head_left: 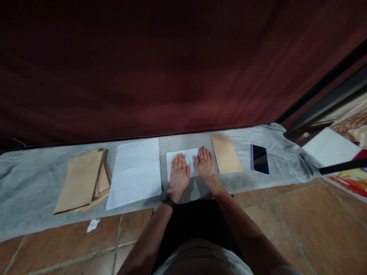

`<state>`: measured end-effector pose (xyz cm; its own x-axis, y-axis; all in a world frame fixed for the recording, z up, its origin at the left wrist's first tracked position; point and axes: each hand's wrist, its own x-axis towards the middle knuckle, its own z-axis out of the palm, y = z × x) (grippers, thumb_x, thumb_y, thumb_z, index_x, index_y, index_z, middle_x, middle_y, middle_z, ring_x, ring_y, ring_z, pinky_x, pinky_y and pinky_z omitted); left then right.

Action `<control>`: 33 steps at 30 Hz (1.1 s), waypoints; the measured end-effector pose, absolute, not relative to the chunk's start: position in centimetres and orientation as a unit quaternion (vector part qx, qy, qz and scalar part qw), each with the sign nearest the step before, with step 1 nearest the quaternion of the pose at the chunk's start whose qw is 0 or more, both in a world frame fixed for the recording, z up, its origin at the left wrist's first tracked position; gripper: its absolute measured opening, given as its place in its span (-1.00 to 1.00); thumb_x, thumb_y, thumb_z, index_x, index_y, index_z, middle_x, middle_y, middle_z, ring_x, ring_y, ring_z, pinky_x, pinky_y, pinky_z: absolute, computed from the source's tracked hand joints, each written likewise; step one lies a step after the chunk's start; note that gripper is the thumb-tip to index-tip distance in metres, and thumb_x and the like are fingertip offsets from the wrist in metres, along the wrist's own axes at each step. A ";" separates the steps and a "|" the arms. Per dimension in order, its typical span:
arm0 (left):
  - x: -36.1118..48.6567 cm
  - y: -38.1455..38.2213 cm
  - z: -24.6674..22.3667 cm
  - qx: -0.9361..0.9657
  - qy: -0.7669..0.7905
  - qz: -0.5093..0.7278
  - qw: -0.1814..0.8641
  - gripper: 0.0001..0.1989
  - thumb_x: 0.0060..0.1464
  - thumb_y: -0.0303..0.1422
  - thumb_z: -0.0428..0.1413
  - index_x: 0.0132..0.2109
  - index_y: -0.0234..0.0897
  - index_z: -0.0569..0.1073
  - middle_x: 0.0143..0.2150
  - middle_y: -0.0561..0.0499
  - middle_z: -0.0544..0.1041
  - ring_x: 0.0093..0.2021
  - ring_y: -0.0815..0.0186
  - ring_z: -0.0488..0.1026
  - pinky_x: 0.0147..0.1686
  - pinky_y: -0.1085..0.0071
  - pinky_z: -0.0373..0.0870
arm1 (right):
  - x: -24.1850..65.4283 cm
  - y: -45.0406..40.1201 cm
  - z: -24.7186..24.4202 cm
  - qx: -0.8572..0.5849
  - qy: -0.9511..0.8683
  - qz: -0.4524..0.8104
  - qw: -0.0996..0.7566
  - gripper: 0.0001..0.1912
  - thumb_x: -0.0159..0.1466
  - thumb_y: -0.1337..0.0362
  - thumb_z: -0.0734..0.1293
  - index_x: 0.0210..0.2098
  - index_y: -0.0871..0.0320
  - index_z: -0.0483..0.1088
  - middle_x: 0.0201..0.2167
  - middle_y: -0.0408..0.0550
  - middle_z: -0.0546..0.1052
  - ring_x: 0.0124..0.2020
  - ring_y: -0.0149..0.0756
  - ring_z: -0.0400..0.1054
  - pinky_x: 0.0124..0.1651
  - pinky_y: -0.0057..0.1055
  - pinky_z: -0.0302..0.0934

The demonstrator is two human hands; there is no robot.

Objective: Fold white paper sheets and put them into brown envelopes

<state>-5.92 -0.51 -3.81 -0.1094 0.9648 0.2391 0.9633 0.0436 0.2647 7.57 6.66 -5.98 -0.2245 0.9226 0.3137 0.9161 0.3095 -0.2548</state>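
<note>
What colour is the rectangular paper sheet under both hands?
The rectangular paper sheet is white, clearest in the head view.

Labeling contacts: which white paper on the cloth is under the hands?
The small sheet, right of the larger white sheets; left hand and right hand lie on it, neither on the others.

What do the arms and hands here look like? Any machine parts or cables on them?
No machine parts or cables show: the left hand and right hand are a person's, with no gloves visible. A dark wristwatch with a black strap circles the left wrist; the right wrist shows nothing worn. Both forearms appear sleeveless.
</note>
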 end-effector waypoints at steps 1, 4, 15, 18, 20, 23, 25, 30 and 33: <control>-5.5 -0.7 -3.9 0.676 0.715 0.174 0.012 -0.41 0.37 -0.26 -0.20 0.43 -0.47 0.10 0.46 -0.25 0.13 0.50 0.11 -0.08 0.44 0.01 -0.05 | 7.6 6.7 -6.0 -0.587 -0.782 0.006 0.211 -0.37 0.50 0.11 0.02 0.39 0.43 0.11 0.38 0.33 0.21 0.40 0.04 0.08 0.39 0.05 -0.04; -5.2 -0.8 -4.2 0.679 0.716 0.159 0.022 -0.40 0.38 -0.23 -0.21 0.42 -0.50 0.12 0.46 -0.28 0.13 0.50 0.09 -0.07 0.43 0.02 -0.03 | 7.6 6.7 -6.0 -0.585 -0.782 0.003 0.216 -0.37 0.50 0.10 0.02 0.38 0.43 0.13 0.37 0.32 0.23 0.39 0.04 0.09 0.38 0.04 -0.03; -9.1 0.8 -4.4 0.612 0.770 0.180 -0.016 -0.37 0.37 -0.20 -0.18 0.39 -0.58 0.16 0.44 -0.39 0.15 0.47 0.00 0.03 0.40 -0.02 0.03 | 7.6 6.6 -5.9 -0.585 -0.783 0.003 0.212 -0.36 0.50 0.10 0.01 0.39 0.45 0.11 0.37 0.34 0.23 0.39 0.04 0.10 0.38 0.05 -0.03; -8.6 0.5 -4.0 0.604 0.776 0.179 -0.020 -0.39 0.37 -0.20 -0.15 0.39 -0.56 0.18 0.44 -0.40 0.15 0.47 -0.03 0.01 0.40 -0.09 0.00 | 7.6 6.6 -6.0 -0.583 -0.782 0.001 0.220 -0.36 0.50 0.11 0.01 0.38 0.45 0.12 0.37 0.35 0.22 0.39 0.05 0.11 0.38 0.05 -0.03; -7.8 -0.2 -3.7 0.624 0.763 0.172 -0.017 -0.40 0.37 -0.20 -0.14 0.40 -0.49 0.17 0.45 -0.35 0.13 0.49 -0.02 -0.04 0.40 -0.11 -0.03 | 7.6 6.6 -6.1 -0.584 -0.781 -0.002 0.221 -0.37 0.50 0.11 0.02 0.38 0.45 0.13 0.37 0.34 0.22 0.39 0.05 0.10 0.38 0.03 -0.03; -6.2 -2.0 -3.5 0.679 0.716 0.162 0.003 -0.42 0.38 -0.21 -0.15 0.43 -0.36 0.13 0.48 -0.22 0.09 0.50 0.06 -0.07 0.42 -0.05 -0.05 | 7.5 6.5 -6.2 -0.584 -0.781 -0.010 0.223 -0.37 0.50 0.10 0.02 0.39 0.43 0.12 0.37 0.33 0.23 0.39 0.04 0.10 0.37 0.02 -0.03; -5.5 -3.2 -3.7 0.700 0.696 0.158 0.014 -0.43 0.39 -0.23 -0.15 0.44 -0.32 0.12 0.49 -0.18 0.09 0.50 0.09 -0.07 0.43 -0.03 -0.04 | 7.6 6.6 -6.3 -0.582 -0.781 -0.013 0.226 -0.37 0.50 0.10 0.01 0.39 0.41 0.12 0.36 0.31 0.24 0.39 0.03 0.10 0.37 0.02 -0.02; -5.2 -4.8 -4.4 0.706 0.693 0.142 0.017 -0.43 0.39 -0.23 -0.17 0.45 -0.32 0.10 0.48 -0.18 0.10 0.49 0.11 -0.04 0.42 -0.01 -0.01 | 7.6 6.9 -6.0 -0.583 -0.784 -0.007 0.215 -0.37 0.50 0.11 0.04 0.38 0.45 0.14 0.37 0.32 0.23 0.39 0.05 0.10 0.38 0.00 -0.03; -5.4 -4.7 -4.5 0.707 0.694 0.138 0.011 -0.43 0.38 -0.24 -0.16 0.44 -0.33 0.12 0.48 -0.18 0.10 0.49 0.10 -0.03 0.42 0.00 -0.01 | 7.4 6.4 -5.3 -0.592 -0.778 0.002 0.211 -0.37 0.50 0.12 0.05 0.38 0.46 0.12 0.38 0.34 0.20 0.40 0.06 0.09 0.39 0.03 -0.03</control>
<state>-5.36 -4.70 -4.48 -0.0005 0.9836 0.1805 0.9777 -0.0374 0.2068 7.38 6.41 -5.29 -0.2096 0.9222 0.3249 0.9203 0.2984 -0.2532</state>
